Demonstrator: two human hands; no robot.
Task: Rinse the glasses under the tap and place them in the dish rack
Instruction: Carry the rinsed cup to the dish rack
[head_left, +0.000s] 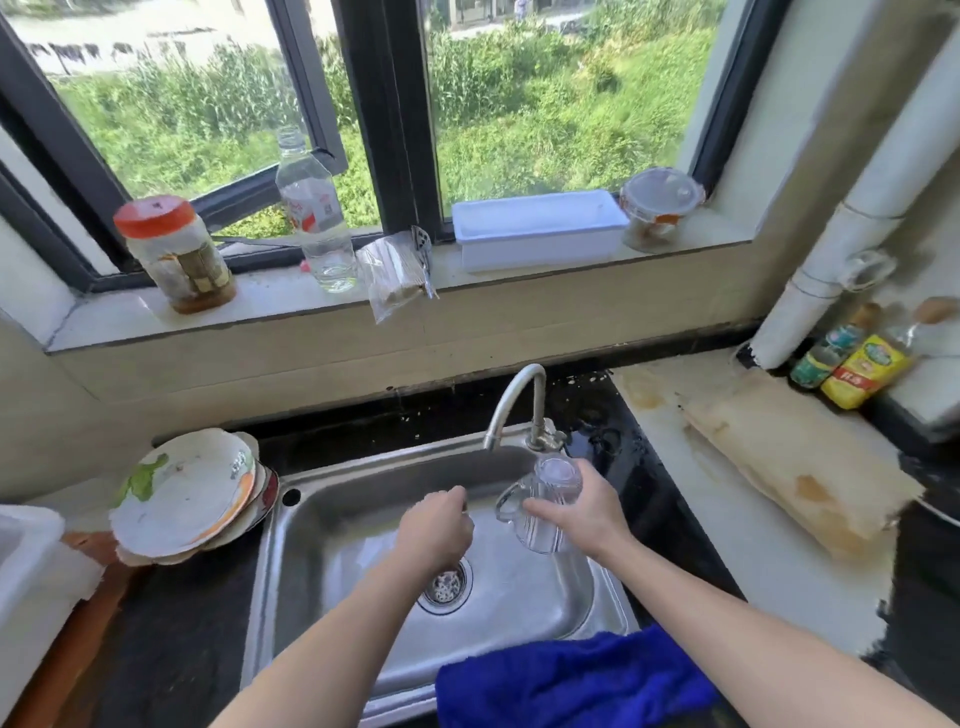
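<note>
A clear glass mug (545, 499) with a handle on its left side is held over the steel sink (322, 499), tilted with its base up towards the tap. My right hand (582, 512) grips it around the body. The curved metal tap (511, 402) stands at the sink's back edge; its spout ends just left of the mug, and no water stream shows. My left hand (436, 527) hovers over the sink left of the mug, fingers curled, with nothing visibly in it. The sink drain (445, 584) lies below it.
Stacked dirty plates (187, 493) sit left of the sink. A blue cloth (571, 680) drapes over the sink's front right edge. A white tray (540, 231), a plastic bottle (314, 218), jars and a bag line the windowsill. Oil bottles (852, 358) stand at right.
</note>
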